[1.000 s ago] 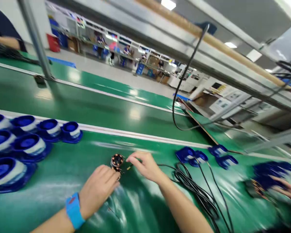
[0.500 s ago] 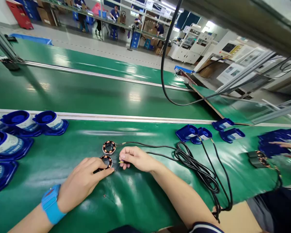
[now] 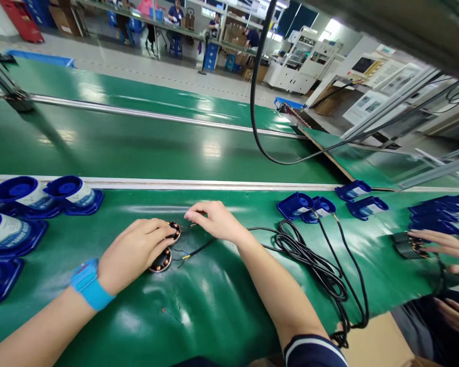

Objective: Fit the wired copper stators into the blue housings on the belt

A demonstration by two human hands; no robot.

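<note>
Two small round copper-wound coils lie on the green mat. My left hand (image 3: 135, 252), with a blue wristband, rests its fingers on the far coil (image 3: 175, 230); the near coil (image 3: 161, 262) peeks out under its palm edge. My right hand (image 3: 214, 220) pinches the thin lead wires just right of the far coil. A black cable (image 3: 208, 244) with coloured wire ends runs from beside the near coil, under my right forearm, to a bundle (image 3: 317, 267) at the right.
Blue plastic housings with white labels (image 3: 74, 192) stand at the left; smaller blue parts (image 3: 298, 205) sit at the right. Another person's hands (image 3: 439, 244) work at the far right on a dark part. A black cable (image 3: 254, 102) hangs overhead. A conveyor belt (image 3: 137, 148) runs behind.
My left hand shifted from the near coil up to the far coil. My right hand let go of the cable end and moved up to the far coil's leads.
</note>
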